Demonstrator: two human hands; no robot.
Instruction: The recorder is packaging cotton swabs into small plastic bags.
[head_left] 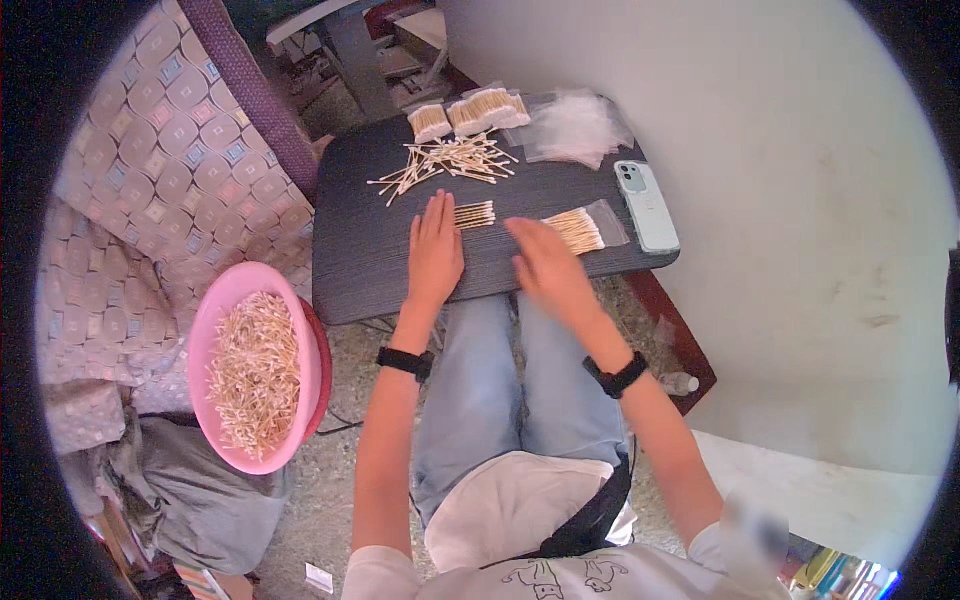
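My left hand (437,252) lies on the dark table with its fingers stretched out. Its side is against the left ends of a small, even row of cotton swabs (475,215). On the other side of that row, my right hand (548,268) hovers with thumb and fingers apart, slightly smeared, and nothing shows in it. Just beyond it is a clear plastic bag (614,222) partly filled with cotton swabs (577,231), some hidden by the hand. Farther back, loose cotton swabs (450,162) lie in a crisscross heap.
Filled swab packs (488,110) and a stack of clear bags (575,128) sit along the back of the table (360,265). A phone (650,210) lies at its right edge. Down to the left stands a pink basin (203,370) full of swabs. A wall (800,250) rises on the right.
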